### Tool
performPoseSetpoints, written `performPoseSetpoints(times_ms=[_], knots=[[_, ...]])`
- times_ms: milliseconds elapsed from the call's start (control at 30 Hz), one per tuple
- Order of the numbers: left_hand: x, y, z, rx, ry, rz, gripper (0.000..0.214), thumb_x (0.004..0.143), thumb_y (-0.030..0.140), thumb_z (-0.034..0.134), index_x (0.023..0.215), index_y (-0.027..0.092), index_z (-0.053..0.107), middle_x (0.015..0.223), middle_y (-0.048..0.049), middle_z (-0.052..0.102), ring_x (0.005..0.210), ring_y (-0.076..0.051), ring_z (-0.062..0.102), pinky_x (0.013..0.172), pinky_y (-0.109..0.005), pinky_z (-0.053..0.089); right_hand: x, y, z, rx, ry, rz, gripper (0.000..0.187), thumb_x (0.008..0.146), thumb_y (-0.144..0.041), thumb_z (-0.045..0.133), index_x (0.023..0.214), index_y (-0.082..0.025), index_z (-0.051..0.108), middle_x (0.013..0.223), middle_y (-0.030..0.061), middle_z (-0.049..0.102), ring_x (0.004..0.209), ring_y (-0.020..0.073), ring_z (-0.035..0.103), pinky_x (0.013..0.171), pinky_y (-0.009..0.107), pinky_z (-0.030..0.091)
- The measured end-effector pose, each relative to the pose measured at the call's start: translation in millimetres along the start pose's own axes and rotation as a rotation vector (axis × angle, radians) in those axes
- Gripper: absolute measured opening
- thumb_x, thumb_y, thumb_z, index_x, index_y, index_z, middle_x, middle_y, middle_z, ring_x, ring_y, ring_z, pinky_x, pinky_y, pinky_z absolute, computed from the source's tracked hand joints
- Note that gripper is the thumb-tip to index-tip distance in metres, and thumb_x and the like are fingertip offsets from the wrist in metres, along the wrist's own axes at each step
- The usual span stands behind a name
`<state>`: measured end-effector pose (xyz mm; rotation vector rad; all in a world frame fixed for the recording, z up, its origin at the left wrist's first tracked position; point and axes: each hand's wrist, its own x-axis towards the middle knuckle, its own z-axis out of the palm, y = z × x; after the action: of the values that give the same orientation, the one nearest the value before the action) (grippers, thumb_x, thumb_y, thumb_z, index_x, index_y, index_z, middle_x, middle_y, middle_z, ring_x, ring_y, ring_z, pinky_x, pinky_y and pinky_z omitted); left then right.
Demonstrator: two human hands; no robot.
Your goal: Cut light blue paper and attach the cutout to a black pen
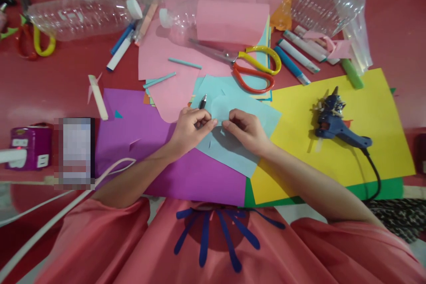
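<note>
A light blue paper sheet [233, 142] lies on the red table, partly over a purple sheet [140, 142] and a yellow sheet [366, 142]. My left hand [191, 128] is closed, pinching the blue paper's folded edge, and a dark pen tip [203, 101] sticks up from its fingers. My right hand [244, 128] is closed too, pinching the same folded piece of blue paper just right of the left hand. The two hands nearly touch over the middle of the sheet.
Yellow-and-red scissors [253, 66] lie behind the hands on pink paper [173, 66]. A blue glue gun [333, 120] rests on the yellow sheet, its cord trailing right. Clear plastic bottles [80, 15], markers [297, 55], a purple power strip [28, 146] and a white cable [66, 213] surround the work.
</note>
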<state>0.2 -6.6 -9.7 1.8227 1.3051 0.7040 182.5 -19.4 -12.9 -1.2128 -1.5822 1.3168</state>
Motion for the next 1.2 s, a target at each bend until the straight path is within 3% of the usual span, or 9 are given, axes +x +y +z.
performPoseSetpoints(times_ms=[300, 667, 867, 1033, 1200], knots=[[-1, -2, 0.7, 0.128, 0.020, 0.054, 0.035, 0.086, 0.037, 0.061, 0.058, 0.020, 0.048, 0.056, 0.0064, 0.054, 0.059, -0.011, 0.050, 0.090, -0.039, 0.041, 0, 3, 2, 0.020, 0.031, 0.041, 0.031, 0.087, -0.042, 0.059, 0.068, -0.023, 0.043, 0.058, -0.0055, 0.040, 0.053, 0.0093, 0.035, 0.052, 0.026, 0.032], [-2, -8, 1.9, 0.242, 0.011, 0.066, 0.044, 0.086, 0.038, 0.066, 0.053, 0.021, 0.042, 0.057, 0.0016, 0.054, 0.075, -0.018, 0.053, 0.090, -0.039, 0.045, -2, 5, 2, -0.064, -0.015, -0.002, 0.027, 0.090, -0.038, 0.056, 0.071, -0.022, 0.047, 0.060, -0.0040, 0.045, 0.054, 0.0101, 0.037, 0.053, 0.027, 0.032], [-2, -6, 2.4, 0.183, -0.013, 0.073, 0.036, 0.089, 0.036, 0.061, 0.061, 0.020, 0.046, 0.055, 0.0075, 0.050, 0.057, -0.011, 0.047, 0.094, -0.039, 0.042, -2, 6, 1, -0.041, 0.020, -0.002, 0.030, 0.091, -0.041, 0.057, 0.070, -0.022, 0.045, 0.060, -0.0039, 0.047, 0.054, 0.0103, 0.039, 0.053, 0.027, 0.033], [3, -4, -6.0, 0.170, 0.061, 0.096, 0.037, 0.091, 0.036, 0.055, 0.060, 0.021, 0.039, 0.054, 0.0068, 0.047, 0.058, -0.012, 0.049, 0.090, -0.037, 0.043, -2, 7, -2, -0.011, 0.027, 0.009, 0.023, 0.092, -0.039, 0.056, 0.076, -0.022, 0.051, 0.065, -0.0014, 0.054, 0.058, 0.0123, 0.047, 0.056, 0.028, 0.037], [24, -23, -35.8, 0.212, 0.251, -0.027, 0.036, 0.093, 0.030, 0.044, 0.060, 0.023, 0.031, 0.056, 0.0027, 0.047, 0.059, -0.015, 0.052, 0.064, -0.033, 0.043, 3, 11, -13, -0.033, 0.183, 0.003, 0.016, 0.092, -0.037, 0.055, 0.083, -0.024, 0.055, 0.074, 0.0012, 0.061, 0.067, 0.0155, 0.055, 0.065, 0.033, 0.045]])
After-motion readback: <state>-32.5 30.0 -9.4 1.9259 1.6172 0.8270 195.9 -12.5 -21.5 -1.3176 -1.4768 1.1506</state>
